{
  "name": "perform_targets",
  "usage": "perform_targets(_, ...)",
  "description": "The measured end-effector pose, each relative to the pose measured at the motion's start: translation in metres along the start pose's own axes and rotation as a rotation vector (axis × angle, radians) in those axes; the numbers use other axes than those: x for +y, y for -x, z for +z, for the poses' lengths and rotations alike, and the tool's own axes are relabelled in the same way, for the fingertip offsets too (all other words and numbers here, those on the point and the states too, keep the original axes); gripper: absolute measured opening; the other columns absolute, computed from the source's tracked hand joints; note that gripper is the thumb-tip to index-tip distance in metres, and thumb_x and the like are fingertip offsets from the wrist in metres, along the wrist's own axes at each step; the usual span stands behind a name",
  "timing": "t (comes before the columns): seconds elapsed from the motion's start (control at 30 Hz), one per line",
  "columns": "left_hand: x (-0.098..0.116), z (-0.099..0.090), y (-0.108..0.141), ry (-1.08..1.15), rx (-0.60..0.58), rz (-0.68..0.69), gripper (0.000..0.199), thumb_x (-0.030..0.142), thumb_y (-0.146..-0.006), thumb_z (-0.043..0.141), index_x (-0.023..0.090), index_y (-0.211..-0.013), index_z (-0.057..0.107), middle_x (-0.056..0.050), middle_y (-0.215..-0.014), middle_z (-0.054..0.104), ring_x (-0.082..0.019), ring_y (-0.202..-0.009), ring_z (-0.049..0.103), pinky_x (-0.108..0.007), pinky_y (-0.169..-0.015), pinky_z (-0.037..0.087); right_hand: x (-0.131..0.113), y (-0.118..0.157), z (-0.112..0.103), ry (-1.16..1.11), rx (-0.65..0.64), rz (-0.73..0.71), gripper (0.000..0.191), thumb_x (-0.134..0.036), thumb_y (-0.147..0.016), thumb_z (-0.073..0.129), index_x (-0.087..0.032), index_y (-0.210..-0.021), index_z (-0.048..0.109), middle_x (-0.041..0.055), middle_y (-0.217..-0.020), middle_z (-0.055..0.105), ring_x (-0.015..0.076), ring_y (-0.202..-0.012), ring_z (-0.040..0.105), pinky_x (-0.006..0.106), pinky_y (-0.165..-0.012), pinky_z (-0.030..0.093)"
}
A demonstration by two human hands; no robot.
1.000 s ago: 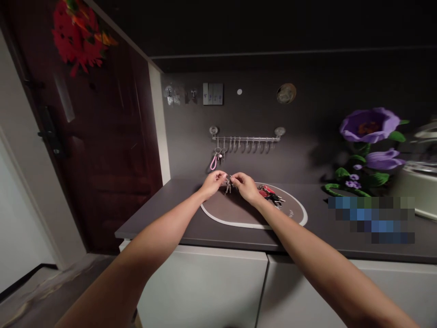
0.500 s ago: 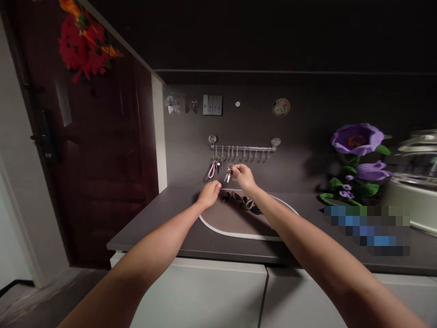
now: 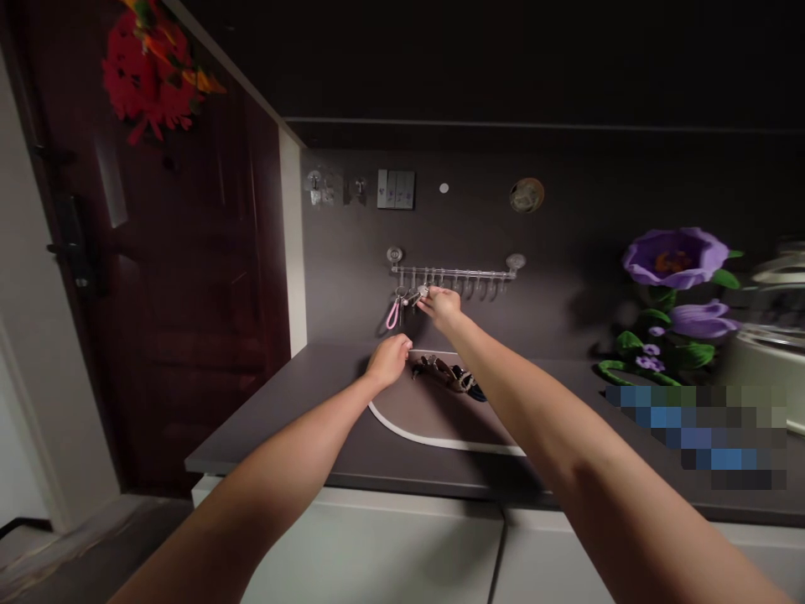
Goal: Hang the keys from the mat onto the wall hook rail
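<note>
Holding likely keys (image 3: 415, 296), right hand (image 3: 444, 309), pink strap (image 3: 396, 312) beside, forearm (image 3: 566, 419) part-hiding mat (image 3: 433, 419)

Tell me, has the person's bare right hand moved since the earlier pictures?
Yes: the right hand has moved up, closer to the clear, straight plastic hook rail fixed on the grey wall.

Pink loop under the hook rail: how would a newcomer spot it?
From the dark red door on the left, go right to the clear hook rail on the wall. Under its left end, left of the right hand, hangs the pink loop: a slim, elongated strap, unlike the metal keys beside it.
</note>
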State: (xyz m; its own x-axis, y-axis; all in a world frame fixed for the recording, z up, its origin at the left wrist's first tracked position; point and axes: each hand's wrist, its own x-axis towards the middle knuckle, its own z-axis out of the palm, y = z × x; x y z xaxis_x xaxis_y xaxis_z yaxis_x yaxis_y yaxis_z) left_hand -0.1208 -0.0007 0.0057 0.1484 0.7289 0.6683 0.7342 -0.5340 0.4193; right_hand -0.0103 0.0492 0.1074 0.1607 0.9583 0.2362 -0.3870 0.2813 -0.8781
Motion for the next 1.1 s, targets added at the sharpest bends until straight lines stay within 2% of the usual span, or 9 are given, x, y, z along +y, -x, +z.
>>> perform_targets(0.33,-0.001,0.001,-0.001,-0.004,-0.011,-0.008,0.023,0.021,-0.084,0.034,0.017,-0.075,0.054,-0.002,-0.070,0.059,-0.013,-0.070,0.052,-0.025,-0.068,0.037,0.004,-0.008,0.006,-0.035,0.034,0.061,0.014,-0.005,-0.075,0.047,-0.015,-0.066,0.047,-0.0021,-0.058,0.053,0.0057,-0.051,0.053,0.024,-0.059,0.053)
perform_targets(0.67,-0.003,0.001,-0.001,0.007,-0.003,-0.019,0.022,0.020,-0.084,0.033,0.017,-0.076,0.054,-0.002,-0.070,0.059,-0.013,-0.070,0.052,-0.024,-0.068,0.038,0.014,-0.009,-0.003,0.038,-0.019,0.065,0.012,-0.005,-0.072,0.046,-0.016,-0.066,0.047,-0.0029,-0.057,0.052,0.0057,-0.050,0.049,0.024,-0.056,0.051)
perform_targets(0.93,-0.004,0.000,0.000,0.012,-0.020,-0.032,0.022,0.019,-0.083,0.034,0.016,-0.077,0.055,-0.002,-0.071,0.059,-0.013,-0.071,0.052,-0.024,-0.069,0.038,0.015,-0.005,-0.009,0.123,-0.075,0.031,0.015,-0.005,-0.074,0.041,-0.015,-0.063,0.046,-0.0054,-0.051,0.049,0.0032,-0.043,0.043,0.018,-0.050,0.043)
perform_targets(1.1,-0.002,-0.002,0.002,0.030,-0.028,-0.068,0.021,0.020,-0.083,0.036,0.016,-0.077,0.056,-0.001,-0.071,0.060,-0.012,-0.069,0.053,-0.023,-0.069,0.039,0.015,-0.002,-0.013,0.158,-0.113,0.033,0.015,-0.006,-0.074,0.042,-0.015,-0.065,0.048,-0.0052,-0.055,0.051,0.0032,-0.044,0.044,0.018,-0.052,0.042)
